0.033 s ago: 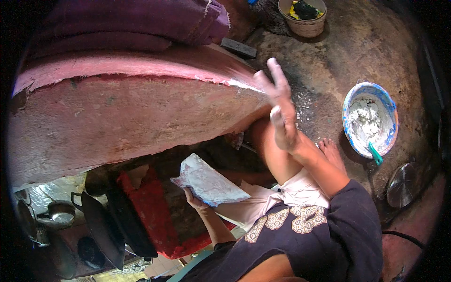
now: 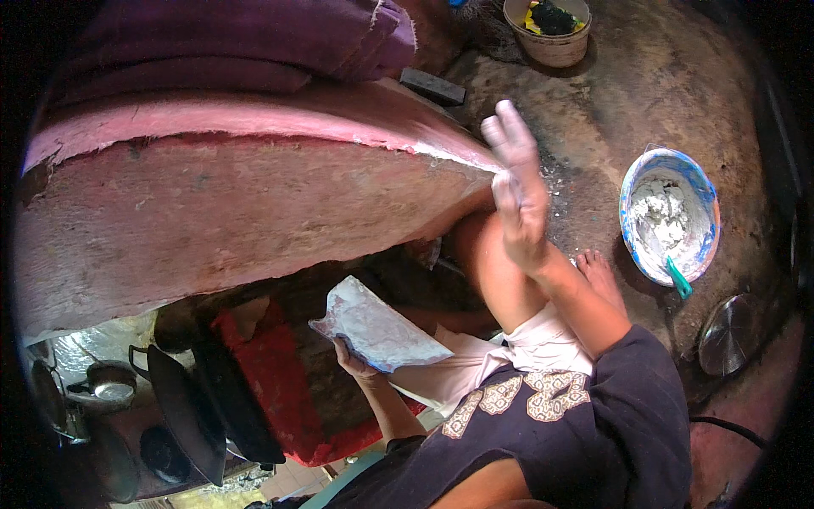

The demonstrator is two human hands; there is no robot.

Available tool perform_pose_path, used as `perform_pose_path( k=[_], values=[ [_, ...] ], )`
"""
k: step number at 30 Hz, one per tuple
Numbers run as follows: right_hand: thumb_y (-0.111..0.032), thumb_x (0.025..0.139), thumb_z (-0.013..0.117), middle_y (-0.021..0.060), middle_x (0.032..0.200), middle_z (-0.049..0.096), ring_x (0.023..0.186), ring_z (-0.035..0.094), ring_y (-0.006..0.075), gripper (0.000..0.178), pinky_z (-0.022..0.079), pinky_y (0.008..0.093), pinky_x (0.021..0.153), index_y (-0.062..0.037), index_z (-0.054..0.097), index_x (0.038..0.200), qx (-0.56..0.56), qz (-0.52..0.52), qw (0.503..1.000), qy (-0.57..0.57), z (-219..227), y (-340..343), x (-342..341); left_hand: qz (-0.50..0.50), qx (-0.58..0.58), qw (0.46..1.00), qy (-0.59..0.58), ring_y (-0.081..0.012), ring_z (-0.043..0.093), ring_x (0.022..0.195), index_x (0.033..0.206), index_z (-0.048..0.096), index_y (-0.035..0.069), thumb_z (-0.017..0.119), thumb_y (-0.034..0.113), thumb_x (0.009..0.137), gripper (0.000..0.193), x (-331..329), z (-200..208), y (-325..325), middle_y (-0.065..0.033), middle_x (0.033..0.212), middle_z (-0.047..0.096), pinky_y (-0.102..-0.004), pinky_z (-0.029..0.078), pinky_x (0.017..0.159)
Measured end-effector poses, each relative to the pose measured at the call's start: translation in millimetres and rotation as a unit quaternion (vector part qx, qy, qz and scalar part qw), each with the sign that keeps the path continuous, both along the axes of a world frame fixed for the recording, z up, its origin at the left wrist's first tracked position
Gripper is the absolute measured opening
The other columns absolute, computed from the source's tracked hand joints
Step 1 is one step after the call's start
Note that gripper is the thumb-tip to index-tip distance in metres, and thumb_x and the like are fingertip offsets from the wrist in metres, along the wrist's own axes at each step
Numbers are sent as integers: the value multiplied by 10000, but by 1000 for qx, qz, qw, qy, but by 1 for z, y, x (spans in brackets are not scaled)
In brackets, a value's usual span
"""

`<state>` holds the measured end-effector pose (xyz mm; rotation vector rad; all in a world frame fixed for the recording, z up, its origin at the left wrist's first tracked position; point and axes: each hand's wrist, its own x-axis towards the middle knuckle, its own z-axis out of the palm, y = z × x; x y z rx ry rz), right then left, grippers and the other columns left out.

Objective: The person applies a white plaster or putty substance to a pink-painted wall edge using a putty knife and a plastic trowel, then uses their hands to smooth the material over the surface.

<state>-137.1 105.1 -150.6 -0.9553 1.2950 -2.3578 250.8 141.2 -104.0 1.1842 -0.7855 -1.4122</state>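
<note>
My left hand is closed round the lower edge of a flat, jagged-edged plate smeared with whitish paste. The plate is held above my lap. My right hand is raised, its fingers coated in white and stretched out with nothing in them. It is beside the right end of a large pink-topped slab with a rough brown side. White paste lines the slab's edge near my right hand; whether the fingers touch it I cannot tell.
To the right stands a blue-and-white basin of white paste, with a green-handled tool. A round metal lid lies below it. A bucket stands at the far side, purple cloth covers the slab, and dark pans sit lower left.
My right hand has shifted slightly to the right along the slab's edge, and its fingers are closer together. My left hand and the plate have hardly moved.
</note>
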Motion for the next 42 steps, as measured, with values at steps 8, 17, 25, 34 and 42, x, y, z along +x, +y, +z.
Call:
perform_pose_path(
  k=[8,17,25,34,42],
  values=[
    [-53,853,678,154,1120,665,981,664,252,521,538,326,790,-52,509,1346,305,-94,948,3,-57,7,-88,-32,-19,999,-5,-319,526,1227,1400,443,66,637,427,886,657,2,1,0,-113,1345,552,-502,408,1055],
    [-251,693,838,-39,1025,689,997,601,170,233,220,468,1099,-222,748,905,83,-77,979,172,-4,-11,-16,16,2,1000,-4,-312,564,1161,1369,470,64,656,418,872,638,1,1,-2,-109,1304,573,-488,448,1003],
    [-238,663,848,-37,1095,677,1039,576,184,286,224,473,1094,-277,769,934,48,-65,981,177,8,-20,-16,22,0,1000,-1,-326,566,1157,1373,469,58,678,419,855,665,-5,8,4,-119,1301,574,-507,458,986],
    [-154,651,842,-14,1108,668,1052,561,190,269,249,461,1072,-246,770,892,35,-84,976,198,9,-31,-18,-2,-16,1000,-16,-329,546,1187,1382,459,52,669,429,865,674,-7,7,-1,-121,1321,562,-502,433,1016],
    [-165,646,841,-16,1098,672,1052,561,185,249,229,460,1089,-244,769,871,33,-100,972,210,12,-30,-16,-8,-8,1000,3,-333,531,1210,1399,444,59,645,404,891,646,4,3,-3,-126,1343,549,-508,415,1036]
  ],
)
